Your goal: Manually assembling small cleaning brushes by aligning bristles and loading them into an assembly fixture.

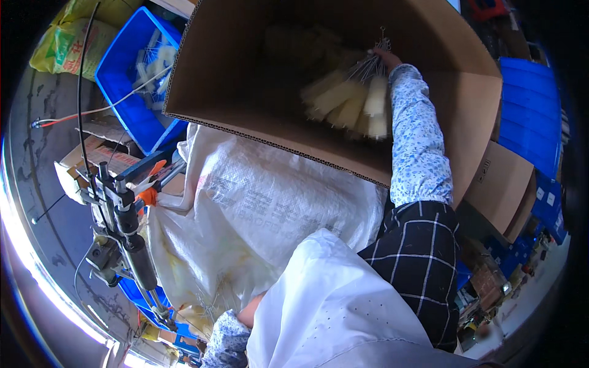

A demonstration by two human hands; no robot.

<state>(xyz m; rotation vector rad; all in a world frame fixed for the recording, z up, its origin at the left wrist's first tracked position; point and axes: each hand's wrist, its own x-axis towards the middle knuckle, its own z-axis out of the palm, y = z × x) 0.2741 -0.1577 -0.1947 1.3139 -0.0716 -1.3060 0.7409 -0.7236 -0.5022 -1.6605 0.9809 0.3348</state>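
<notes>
Deep in a large cardboard box (276,129), my right hand (387,59) is closed round the wire handles of a bunch of bottle brushes (350,101). Their pale yellowish bristle heads fan out downward and to the left. More pale brushes (300,46) show dimly in the shadow at the back of the box. My left hand (248,311) is low in the view beside a white woven sack (264,190), near some thin wires (215,302). White cloth over my lap covers part of it, and its fingers are hidden.
At the left stands a blue bin (113,92) with whitish brushes inside. A metal machine with a dark cylinder (140,264) rises close to my left side. A smaller cardboard box (500,184) and blue boxes (531,116) are on the right. A yellow-green sack (73,46) lies far left.
</notes>
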